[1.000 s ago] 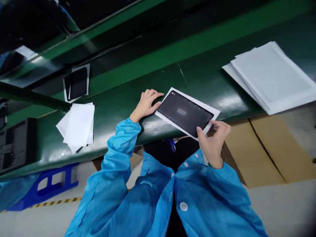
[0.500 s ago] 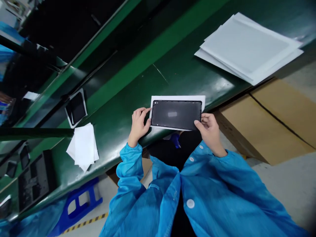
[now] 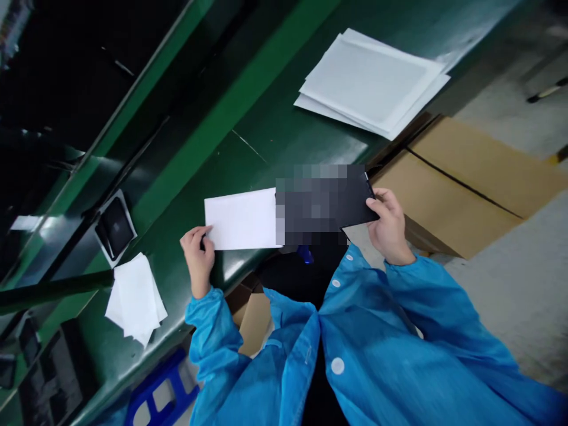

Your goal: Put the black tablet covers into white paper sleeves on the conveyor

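Observation:
My right hand (image 3: pixel 387 222) grips the right end of a flat black panel (image 3: pixel 357 204), which looks like a tablet's back cover, with the thumb on top. A blurred patch of square blocks hides most of the panel's left part. My left hand (image 3: pixel 198 251) pinches the left edge of a white sheet or sleeve (image 3: pixel 242 220) between thumb and fingers. The white piece lies over the front edge of the green bench (image 3: pixel 186 207). Its right end meets the panel's left end; blocks hide whether one overlaps the other.
A stack of white sheets (image 3: pixel 368 83) lies on the bench at upper right. Loose white papers (image 3: pixel 135 299) and a dark tablet-like piece (image 3: pixel 116 225) on a white backing are at left. Cardboard boxes (image 3: pixel 461 171) stand at right, a blue stool (image 3: pixel 162 390) below the bench.
The black panel was lying on top of the white piece. My right hand has drawn it off to the right, while my left hand has moved left with the white piece. The view has shifted.

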The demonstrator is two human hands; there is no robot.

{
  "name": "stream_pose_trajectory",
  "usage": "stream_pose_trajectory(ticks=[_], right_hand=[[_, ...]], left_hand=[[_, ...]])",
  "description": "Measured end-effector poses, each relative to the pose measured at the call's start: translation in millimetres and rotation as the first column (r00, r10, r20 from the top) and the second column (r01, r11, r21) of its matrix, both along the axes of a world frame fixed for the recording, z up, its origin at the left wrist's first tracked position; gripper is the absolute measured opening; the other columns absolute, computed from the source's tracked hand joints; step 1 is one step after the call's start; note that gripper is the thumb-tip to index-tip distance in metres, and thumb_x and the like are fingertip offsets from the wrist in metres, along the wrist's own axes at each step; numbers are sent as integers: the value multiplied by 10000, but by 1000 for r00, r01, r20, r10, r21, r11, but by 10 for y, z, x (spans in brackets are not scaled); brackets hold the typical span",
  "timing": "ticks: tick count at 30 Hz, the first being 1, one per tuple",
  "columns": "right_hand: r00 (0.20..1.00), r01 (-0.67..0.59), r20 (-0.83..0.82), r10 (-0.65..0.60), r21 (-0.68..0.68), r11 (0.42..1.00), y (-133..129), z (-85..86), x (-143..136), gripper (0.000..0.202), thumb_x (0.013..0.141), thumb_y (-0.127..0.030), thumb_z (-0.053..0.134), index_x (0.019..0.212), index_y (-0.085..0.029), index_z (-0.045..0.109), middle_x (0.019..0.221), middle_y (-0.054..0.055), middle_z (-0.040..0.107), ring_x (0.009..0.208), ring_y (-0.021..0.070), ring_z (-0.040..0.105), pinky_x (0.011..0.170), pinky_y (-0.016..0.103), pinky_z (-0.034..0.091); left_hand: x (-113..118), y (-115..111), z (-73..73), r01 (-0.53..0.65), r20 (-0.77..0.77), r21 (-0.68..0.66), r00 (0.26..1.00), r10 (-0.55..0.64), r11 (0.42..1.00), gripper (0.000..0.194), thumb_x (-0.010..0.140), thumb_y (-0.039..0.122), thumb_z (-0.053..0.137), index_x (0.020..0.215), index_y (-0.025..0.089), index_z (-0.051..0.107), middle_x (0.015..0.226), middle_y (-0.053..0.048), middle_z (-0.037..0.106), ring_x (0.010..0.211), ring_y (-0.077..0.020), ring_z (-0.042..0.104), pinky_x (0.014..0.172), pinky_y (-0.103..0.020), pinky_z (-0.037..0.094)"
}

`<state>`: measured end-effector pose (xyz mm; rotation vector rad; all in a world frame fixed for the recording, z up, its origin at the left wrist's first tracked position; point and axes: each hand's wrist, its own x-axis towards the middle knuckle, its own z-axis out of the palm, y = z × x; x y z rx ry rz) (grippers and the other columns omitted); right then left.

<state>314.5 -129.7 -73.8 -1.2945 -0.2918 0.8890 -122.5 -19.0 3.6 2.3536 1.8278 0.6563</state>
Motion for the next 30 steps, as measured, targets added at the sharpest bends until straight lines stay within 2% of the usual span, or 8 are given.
stream_pose_trajectory(ticks=[3, 6, 9, 14, 16, 18, 22, 30], right_hand=[[998, -10, -66, 10, 9, 1000, -5, 14, -13, 358, 713, -394, 792, 952, -279, 552, 865, -10, 629, 734, 193, 608, 633, 328, 545], [989, -46, -139, 44, -7, 999, 35, 42, -78, 410, 683, -424, 806, 955, -271, 541, 895, 5, 639, 783, 197, 622, 667, 335, 549], [979, -80, -187, 75, -15, 997, 95, 98, -159, 438, 651, -441, 807, 949, -271, 535, 869, 4, 626, 769, 197, 607, 660, 343, 541], [975, -79, -206, 81, 19, 997, 148, 199, -188, 442, 611, -390, 816, 938, -260, 550, 870, 5, 634, 743, 182, 600, 602, 313, 528], [976, -63, -208, 66, 23, 998, 141, 212, -133, 434, 620, -383, 816, 947, -259, 558, 819, -9, 597, 663, 159, 552, 510, 277, 466], [978, -42, -203, 45, 19, 999, 119, 208, -60, 417, 644, -381, 802, 953, -260, 550, 783, -25, 542, 566, 126, 466, 403, 238, 326], [989, 21, -150, -18, 18, 1000, 48, 181, 23, 401, 638, -358, 769, 950, -241, 546, 778, -28, 506, 491, 83, 364, 333, 235, 139], [988, 43, -145, -53, -72, 996, -21, 114, -133, 411, 587, -351, 732, 914, -262, 499, 661, -62, 443, 437, 94, 349, 335, 243, 196]], left_hand=[[-283, -62, 55, -114, -18, 103, 993, 117, 988, 250, 995, 209, 503, 1014, 193, 752, 1084, -136, 725, 1096, -295, 659, 1054, -519, 514], [-301, -199, 125, -169, 12, 219, 985, 171, 961, 226, 1024, 239, 509, 953, 211, 721, 1008, -126, 719, 1032, -291, 673, 1006, -526, 553], [16, -397, 153, -88, 20, 242, 996, 85, 966, 186, 1060, 296, 542, 1016, 221, 707, 1032, -122, 720, 1039, -288, 695, 1004, -530, 579], [861, -621, 83, 266, -28, -40, 963, -267, 963, 347, 1066, 380, 608, 1375, 224, 628, 1390, -173, 655, 1473, -346, 578, 1179, -539, 522], [1105, -625, 35, 320, -51, -121, 943, -328, 940, 473, 1061, 422, 625, 1484, 222, 555, 1495, -193, 594, 1560, -371, 488, 1220, -553, 476], [1255, -614, -15, 301, -82, -136, 946, -313, 944, 522, 1060, 462, 630, 1506, 208, 533, 1463, -201, 598, 1503, -383, 519, 1186, -552, 475], [1370, -653, -82, 206, -124, -129, 967, -222, 970, 427, 1058, 477, 639, 1377, 194, 626, 1173, -154, 666, 1155, -342, 619, 991, -492, 494], [1239, -774, 30, 263, -19, -132, 963, -268, 956, 118, 1109, 272, 559, 1072, 225, 661, 998, -89, 676, 1003, -267, 611, 886, -405, 498]])
